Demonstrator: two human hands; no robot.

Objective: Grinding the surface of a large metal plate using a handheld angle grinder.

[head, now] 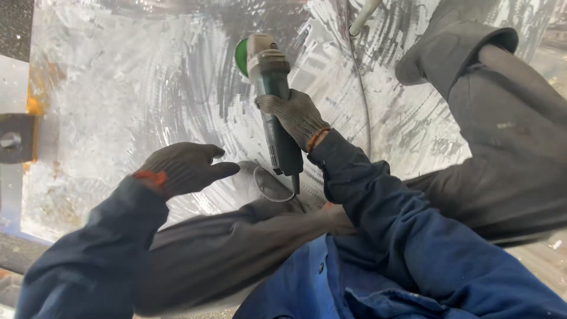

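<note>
My right hand (297,116), in a grey knit glove, grips the dark green body of an angle grinder (273,88). The grinder points up, and its green disc (241,57) meets a large ground metal plate (147,88) covered in swirl marks. My left hand (184,167), in a dark glove with an orange cuff, hovers over the plate to the lower left of the grinder, fingers loosely spread, holding nothing. The grinder's cord (269,188) loops under its rear end.
My legs in dark trousers (508,147) stretch across the plate, a boot (449,41) at the upper right. A white hose and thin cable (361,71) run down the plate. A rusty bracket with a bolt (13,140) sits at the left edge.
</note>
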